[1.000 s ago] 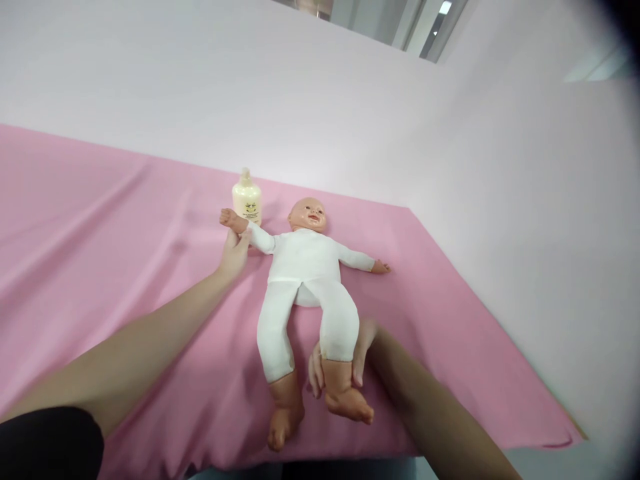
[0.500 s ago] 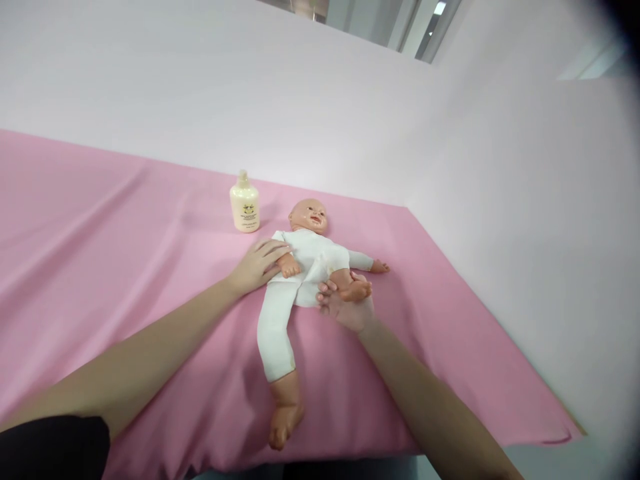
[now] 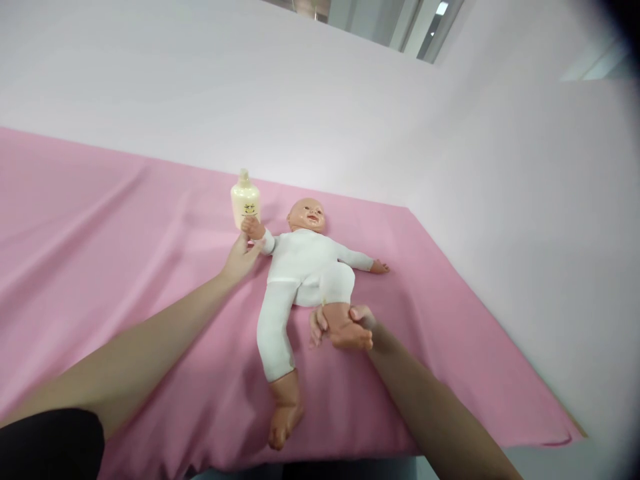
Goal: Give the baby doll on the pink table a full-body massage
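Note:
A baby doll [image 3: 303,263] in white clothes lies on its back on a pink sheet [image 3: 125,267], head toward the far wall. My left hand [image 3: 241,259] grips the doll's arm near the wrist, stretched out toward a cream bottle [image 3: 245,199]. My right hand [image 3: 345,327] holds the doll's foot and ankle from below, with that leg bent at the knee. The other leg lies straight toward me, its bare foot near the sheet's front edge. The doll's far arm rests out to the right.
The cream bottle stands upright just behind the doll's raised hand. White walls [image 3: 500,167] close off the back and the right side. The pink sheet ends at a front edge [image 3: 350,453] close to me.
My left hand has drawn the doll's arm from its chest out toward the bottle. My right hand has pulled the doll's foot down from its belly, partly unbending the leg.

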A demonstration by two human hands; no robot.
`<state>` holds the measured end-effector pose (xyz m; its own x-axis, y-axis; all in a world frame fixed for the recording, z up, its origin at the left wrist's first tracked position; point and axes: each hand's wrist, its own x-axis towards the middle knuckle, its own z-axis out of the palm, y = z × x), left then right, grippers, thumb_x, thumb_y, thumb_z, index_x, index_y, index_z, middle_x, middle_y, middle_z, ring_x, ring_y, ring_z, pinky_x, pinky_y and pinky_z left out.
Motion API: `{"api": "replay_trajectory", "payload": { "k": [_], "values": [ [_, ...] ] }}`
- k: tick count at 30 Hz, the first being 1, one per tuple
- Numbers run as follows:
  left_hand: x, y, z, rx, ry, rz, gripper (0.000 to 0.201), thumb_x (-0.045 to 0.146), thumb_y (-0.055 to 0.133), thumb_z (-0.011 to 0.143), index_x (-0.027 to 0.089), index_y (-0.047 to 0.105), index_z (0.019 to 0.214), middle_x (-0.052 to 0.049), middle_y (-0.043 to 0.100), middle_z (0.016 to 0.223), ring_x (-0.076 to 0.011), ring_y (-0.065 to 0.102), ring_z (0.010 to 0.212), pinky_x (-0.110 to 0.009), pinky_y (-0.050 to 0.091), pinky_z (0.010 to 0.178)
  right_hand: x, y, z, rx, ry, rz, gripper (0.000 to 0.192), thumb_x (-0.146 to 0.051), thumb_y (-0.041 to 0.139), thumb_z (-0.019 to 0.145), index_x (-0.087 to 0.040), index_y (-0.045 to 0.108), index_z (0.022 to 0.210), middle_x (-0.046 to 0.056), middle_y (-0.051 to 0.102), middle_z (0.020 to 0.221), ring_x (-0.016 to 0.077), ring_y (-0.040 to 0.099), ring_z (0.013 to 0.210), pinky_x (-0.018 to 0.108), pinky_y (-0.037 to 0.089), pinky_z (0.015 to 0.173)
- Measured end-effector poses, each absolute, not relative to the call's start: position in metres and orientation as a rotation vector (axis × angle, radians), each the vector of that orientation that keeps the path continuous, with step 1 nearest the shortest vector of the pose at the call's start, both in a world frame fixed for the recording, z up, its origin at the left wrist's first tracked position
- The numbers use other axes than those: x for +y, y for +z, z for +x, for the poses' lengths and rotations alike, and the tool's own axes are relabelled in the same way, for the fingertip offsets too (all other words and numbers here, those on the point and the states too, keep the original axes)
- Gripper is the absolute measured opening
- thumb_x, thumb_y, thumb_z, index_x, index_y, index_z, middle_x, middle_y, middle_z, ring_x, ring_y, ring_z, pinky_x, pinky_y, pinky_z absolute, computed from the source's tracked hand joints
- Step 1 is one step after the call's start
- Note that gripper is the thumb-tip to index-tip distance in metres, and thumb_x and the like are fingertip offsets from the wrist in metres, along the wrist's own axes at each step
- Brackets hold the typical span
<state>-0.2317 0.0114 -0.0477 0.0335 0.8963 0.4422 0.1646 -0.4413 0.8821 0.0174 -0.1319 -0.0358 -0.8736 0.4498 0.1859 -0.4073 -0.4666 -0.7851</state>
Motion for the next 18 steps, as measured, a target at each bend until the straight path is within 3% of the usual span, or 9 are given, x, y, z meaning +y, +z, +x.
{"api": "replay_trajectory", "payload": {
  "k": [3,8,14,18],
  "values": [
    [0.018,-0.048,-0.236,1.033,1.556,1.451,0.051,0.051,0.057,0.082,0.020,0.046,0.122,-0.011,0.053,0.130,-0.0274,0.050,0.119,-0.042,0.043,0.098,-0.133,-0.030,0.018,-1.489,2.452,-0.136,0.055,-0.052,0.073,0.059,-0.009,0.063,0.092,0.011,0.064,0.092,0.0238,0.062,0.088,0.036,0.047,0.083],
    [0.018,-0.044,-0.240,1.044,1.549,1.201,0.048,0.040,0.050,0.090,0.018,0.037,0.131,-0.011,0.044,0.141,-0.0273,0.042,0.130,-0.042,0.039,0.105,-0.131,-0.008,0.022,-1.907,2.482,-0.429,0.046,-0.038,0.074,0.069,-0.011,0.062,0.105,0.010,0.064,0.105,0.0211,0.058,0.102,0.032,0.042,0.093],
    [0.013,-0.040,-0.237,1.011,1.565,1.250,0.053,0.041,0.053,0.089,0.017,0.037,0.132,-0.012,0.043,0.142,-0.0288,0.040,0.132,-0.043,0.038,0.107,-0.131,-0.011,0.022,-1.865,2.475,-0.385,0.043,-0.041,0.075,0.069,-0.012,0.062,0.098,0.010,0.065,0.103,0.0210,0.059,0.102,0.033,0.043,0.094],
    [0.014,-0.044,-0.235,0.982,1.595,1.401,0.052,0.047,0.053,0.087,0.019,0.041,0.129,-0.012,0.046,0.139,-0.0295,0.043,0.129,-0.044,0.040,0.103,-0.136,-0.031,0.023,-1.572,2.665,-0.139,0.059,-0.056,0.071,0.068,-0.010,0.055,0.102,0.018,0.065,0.100,0.0276,0.064,0.095,0.041,0.051,0.081]
  ]
}}
